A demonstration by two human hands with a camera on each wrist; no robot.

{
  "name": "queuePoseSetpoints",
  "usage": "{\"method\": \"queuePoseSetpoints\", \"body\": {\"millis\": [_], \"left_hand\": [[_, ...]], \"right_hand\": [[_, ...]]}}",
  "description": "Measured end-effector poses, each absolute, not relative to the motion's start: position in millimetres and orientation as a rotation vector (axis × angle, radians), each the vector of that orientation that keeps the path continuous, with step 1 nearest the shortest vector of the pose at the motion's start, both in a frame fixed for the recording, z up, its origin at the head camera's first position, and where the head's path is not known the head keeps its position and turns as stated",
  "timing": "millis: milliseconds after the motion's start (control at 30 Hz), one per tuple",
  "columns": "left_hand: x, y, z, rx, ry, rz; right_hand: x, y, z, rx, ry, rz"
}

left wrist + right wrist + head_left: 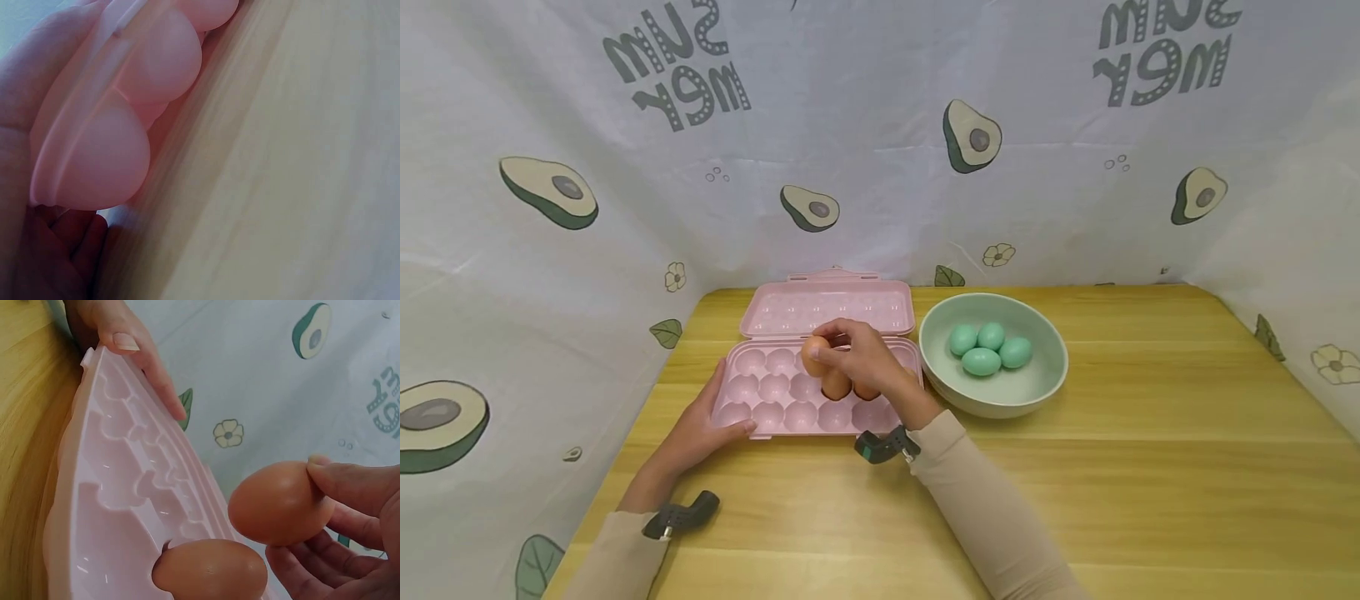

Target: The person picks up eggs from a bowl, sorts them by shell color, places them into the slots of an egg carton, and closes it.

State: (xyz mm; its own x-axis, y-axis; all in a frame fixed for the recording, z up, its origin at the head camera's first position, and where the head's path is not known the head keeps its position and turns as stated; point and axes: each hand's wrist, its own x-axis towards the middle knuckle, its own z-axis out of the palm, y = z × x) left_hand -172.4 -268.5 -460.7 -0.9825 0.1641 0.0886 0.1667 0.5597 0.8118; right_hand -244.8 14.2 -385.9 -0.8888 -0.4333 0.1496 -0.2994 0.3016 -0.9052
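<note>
A pink egg carton (801, 417) lies with its lid (831, 307) folded back. My left hand (696, 429) grips the carton's left end, the thumb at the near corner and the fingers along the side. Above the middle cups, my right hand (868, 358) pinches a brown egg (278, 503) between thumb and fingertips, clear of the carton. Another brown egg (212, 572) sits in a middle-row cup just beneath. To its right, a second seated brown egg (867, 390) shows partly. My right hand and wrist hide the cups behind them.
Right of the carton stands a pale green bowl (1052, 367) with several mint-green eggs (981, 362) inside. Wooden tabletop (1187, 458) stretches to the right and front. A patterned cloth (880, 108) hangs behind the table and at both sides.
</note>
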Motion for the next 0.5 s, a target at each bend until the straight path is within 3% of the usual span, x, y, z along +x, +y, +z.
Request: {"method": "queuePoseSetpoints", "body": {"millis": [500], "left_hand": [[-174, -268, -461, -0.311, -2.737, -1.477]], "right_hand": [[-243, -1, -395, -0.712, 2.564, -1.523]]}}
